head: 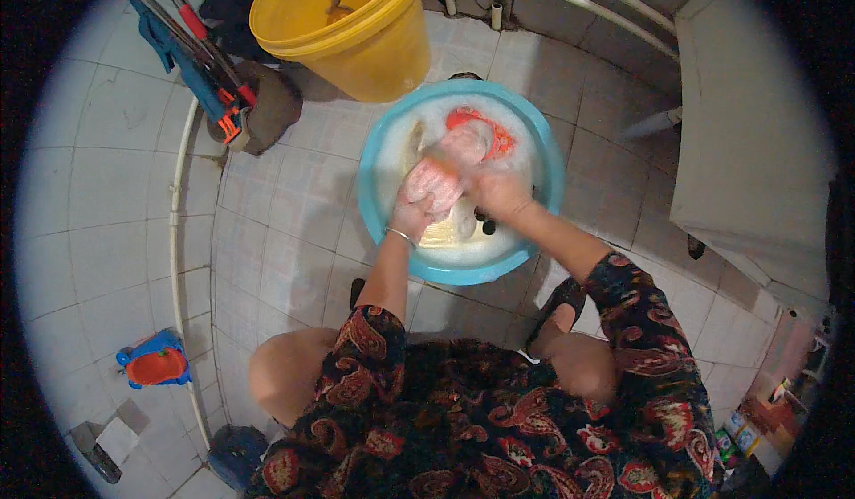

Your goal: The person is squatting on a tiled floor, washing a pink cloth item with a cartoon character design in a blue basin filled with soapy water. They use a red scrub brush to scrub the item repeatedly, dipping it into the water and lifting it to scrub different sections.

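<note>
A round blue plastic basin full of suds stands on the tiled floor in front of me. My left hand, with a bangle at the wrist, grips a soapy pink cloth above a pale ribbed washboard that is partly under foam. My right hand is blurred at the cloth's right side; its fingers are hard to make out, so its hold cannot be told. A red patterned cloth lies in the suds behind the hands. Small dark round things show near my right wrist.
A large yellow bucket with a hose in it stands behind the basin. Mop handles and a blue tool lean in a dark container at the back left. A white cabinet-like block rises at the right. Pipes run along the walls.
</note>
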`<state>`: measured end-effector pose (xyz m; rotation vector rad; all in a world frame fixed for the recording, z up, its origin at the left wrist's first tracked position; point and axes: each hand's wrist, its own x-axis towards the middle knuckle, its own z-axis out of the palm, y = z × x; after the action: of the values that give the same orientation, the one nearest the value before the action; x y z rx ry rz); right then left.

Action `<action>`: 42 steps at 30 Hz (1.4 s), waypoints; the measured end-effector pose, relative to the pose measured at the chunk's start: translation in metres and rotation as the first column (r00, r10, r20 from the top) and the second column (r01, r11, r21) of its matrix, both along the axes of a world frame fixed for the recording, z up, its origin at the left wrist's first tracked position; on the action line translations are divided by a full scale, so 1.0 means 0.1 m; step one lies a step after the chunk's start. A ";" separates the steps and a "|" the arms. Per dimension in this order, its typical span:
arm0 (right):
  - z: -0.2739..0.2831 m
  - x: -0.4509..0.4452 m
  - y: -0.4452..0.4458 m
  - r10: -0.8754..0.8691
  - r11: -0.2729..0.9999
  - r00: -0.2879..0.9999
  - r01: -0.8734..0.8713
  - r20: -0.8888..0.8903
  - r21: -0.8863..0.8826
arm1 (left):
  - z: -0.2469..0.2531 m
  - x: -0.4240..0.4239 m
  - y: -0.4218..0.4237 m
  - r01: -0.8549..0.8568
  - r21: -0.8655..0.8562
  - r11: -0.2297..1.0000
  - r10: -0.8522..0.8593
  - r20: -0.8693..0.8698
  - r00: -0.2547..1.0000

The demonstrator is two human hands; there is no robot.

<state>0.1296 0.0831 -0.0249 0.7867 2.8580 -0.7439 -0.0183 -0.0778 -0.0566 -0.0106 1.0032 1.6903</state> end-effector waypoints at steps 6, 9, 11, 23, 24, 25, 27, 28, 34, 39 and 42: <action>0.61 0.46 0.47 -0.128 0.961 0.977 0.080 -0.172 -0.264 | 1.28 -0.75 0.22 0.451 -0.573 0.684 -0.710 -0.384 0.590; 0.64 0.41 0.34 0.212 0.975 0.882 -0.162 0.422 -0.151 | 0.99 -0.72 0.40 0.326 -0.836 0.441 -0.895 -0.384 0.226; 0.67 0.27 0.16 0.140 0.990 0.908 -0.141 0.396 -0.026 | 0.02 -0.83 0.14 -0.136 -0.930 0.341 -0.935 -0.321 -0.152; 0.83 0.38 0.20 -0.063 0.995 0.965 0.081 0.256 -0.059 | 0.62 -0.62 0.32 -0.123 -0.820 0.558 -0.825 -0.565 0.027; 0.97 0.50 0.09 -0.095 0.992 0.966 0.111 0.240 -0.054 | 0.45 -0.60 0.21 -0.130 -0.787 0.603 -0.797 -0.598 -0.081; 1.03 0.60 0.01 -0.140 0.987 0.964 0.154 0.228 -0.048 | 0.43 -0.42 0.13 -0.194 -0.676 0.710 -0.690 -0.724 -0.002; 0.98 0.74 -0.13 -0.144 0.989 0.961 0.148 0.235 0.002 | 0.52 -0.08 0.16 -0.295 -0.591 0.751 -0.551 -0.806 0.214; 0.93 0.81 -0.19 -0.148 0.989 0.960 0.145 0.238 0.029 | 0.65 0.08 0.24 -0.312 -0.634 0.708 -0.531 -0.768 0.357; 0.03 0.30 -0.43 0.026 1.000 0.972 -0.025 -0.234 0.007 | 0.36 -0.04 0.28 -0.167 -0.712 0.682 -0.644 -0.693 0.324; 0.34 0.45 -0.08 -0.095 0.992 0.987 0.104 0.126 -0.069 | -0.20 -0.23 -0.06 -0.028 -0.540 0.841 -0.356 -0.592 0.723; 0.41 0.22 -0.42 -0.054 0.997 0.994 0.048 -0.099 -0.067 | 0.21 -0.03 0.03 0.118 -0.293 0.949 -0.164 -0.140 0.976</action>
<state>0.1514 0.0408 0.0162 0.8396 2.8948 -0.9028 -0.0215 -0.0745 -0.0355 0.0119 1.3324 1.4223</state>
